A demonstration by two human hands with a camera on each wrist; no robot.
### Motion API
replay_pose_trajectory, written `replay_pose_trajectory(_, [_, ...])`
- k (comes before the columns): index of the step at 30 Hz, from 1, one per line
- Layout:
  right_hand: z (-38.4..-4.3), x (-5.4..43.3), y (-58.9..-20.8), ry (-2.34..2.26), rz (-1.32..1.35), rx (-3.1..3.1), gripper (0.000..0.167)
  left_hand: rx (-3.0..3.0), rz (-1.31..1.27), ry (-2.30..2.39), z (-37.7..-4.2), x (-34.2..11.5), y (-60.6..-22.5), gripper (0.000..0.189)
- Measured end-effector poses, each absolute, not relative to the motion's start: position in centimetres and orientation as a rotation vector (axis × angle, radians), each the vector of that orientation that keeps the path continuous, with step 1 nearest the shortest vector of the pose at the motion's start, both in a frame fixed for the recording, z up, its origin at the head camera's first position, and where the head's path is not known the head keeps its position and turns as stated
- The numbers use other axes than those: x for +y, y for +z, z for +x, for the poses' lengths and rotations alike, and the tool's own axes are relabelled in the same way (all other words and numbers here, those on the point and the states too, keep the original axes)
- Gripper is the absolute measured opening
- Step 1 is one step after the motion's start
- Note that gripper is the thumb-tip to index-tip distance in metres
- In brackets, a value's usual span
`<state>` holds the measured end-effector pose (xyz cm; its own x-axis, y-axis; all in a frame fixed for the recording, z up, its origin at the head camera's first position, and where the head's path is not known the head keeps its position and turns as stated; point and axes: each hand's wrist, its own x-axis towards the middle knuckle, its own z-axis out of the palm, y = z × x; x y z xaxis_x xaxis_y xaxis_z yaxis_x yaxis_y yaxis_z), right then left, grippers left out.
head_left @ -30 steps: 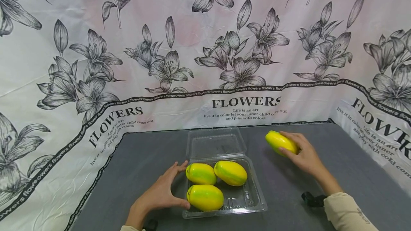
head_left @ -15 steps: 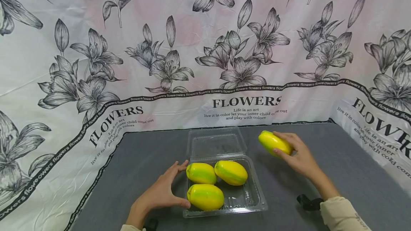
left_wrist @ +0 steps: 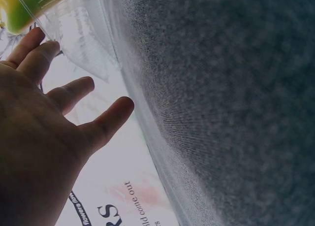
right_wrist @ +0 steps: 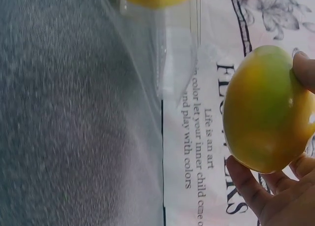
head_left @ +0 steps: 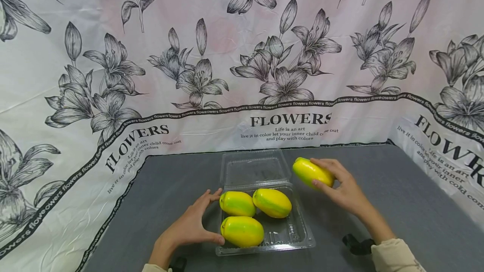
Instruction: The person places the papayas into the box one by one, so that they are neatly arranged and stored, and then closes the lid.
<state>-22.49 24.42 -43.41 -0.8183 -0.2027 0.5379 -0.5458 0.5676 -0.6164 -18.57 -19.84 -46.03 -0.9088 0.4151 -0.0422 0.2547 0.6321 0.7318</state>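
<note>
The right hand [head_left: 343, 188] grips a glossy oval fruit [head_left: 311, 172].

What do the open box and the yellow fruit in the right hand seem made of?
The open box: probably thin, clear plastic, shiny; the grey tabletop shows through it. The yellow fruit in the right hand: smooth and glossy, with bright highlights; perhaps plastic or coated foam, though real skin can't be ruled out.

The fruits [head_left: 242, 232] look smooth and glossy. The box [head_left: 281, 235] is thin, clear, shiny plastic with moulded ribs. The surface [head_left: 181, 175] looks matt and finely grained; the curtain [head_left: 211, 133], creased cloth with faint sheen; the sleeve [head_left: 395, 256], dull cloth.
</note>
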Motion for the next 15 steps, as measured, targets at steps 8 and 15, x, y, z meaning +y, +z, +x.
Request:
replay_pose_trajectory(8, [-21.4, 22.7, -43.1, 1.179, 0.674, -2.381, 0.059, 2.642, 0.547, 1.140, -18.6, -19.8, -46.0, 0.104])
replay_pose_trajectory(15, [-20.5, 21.0, -43.0, 1.235, 0.759, -2.373, 0.059, 2.639, 0.539, 1.139, -18.6, -19.8, -45.9, 0.104])
